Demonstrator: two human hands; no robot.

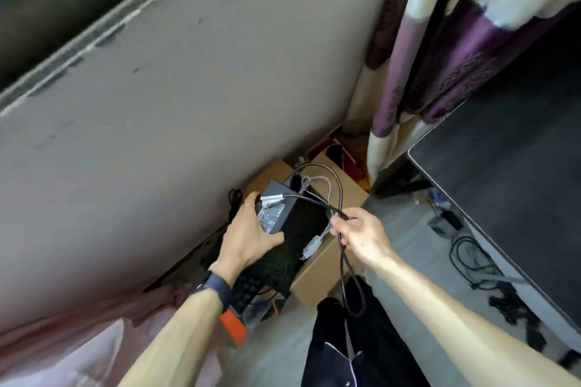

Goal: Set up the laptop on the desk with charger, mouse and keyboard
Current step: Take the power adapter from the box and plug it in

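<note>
My left hand [248, 232] grips a grey charger brick [278, 207] together with a black keyboard [283, 258] that lies under it, both held above a cardboard box [327, 264]. My right hand [361, 232] is closed on a bundle of cables [341, 195]: a black charger cable that loops up over the box and hangs down past my legs, and a braided grey cable ending in a white plug [311, 247]. The dark desk [509, 185] stands at the right. No laptop or mouse is visible.
A grey wall [173, 88] fills the left. Purple and cream curtains [440, 50] hang behind the desk. Loose black cables and adapters [481, 267] lie on the floor under the desk edge. An orange object [232, 324] sits beside the box.
</note>
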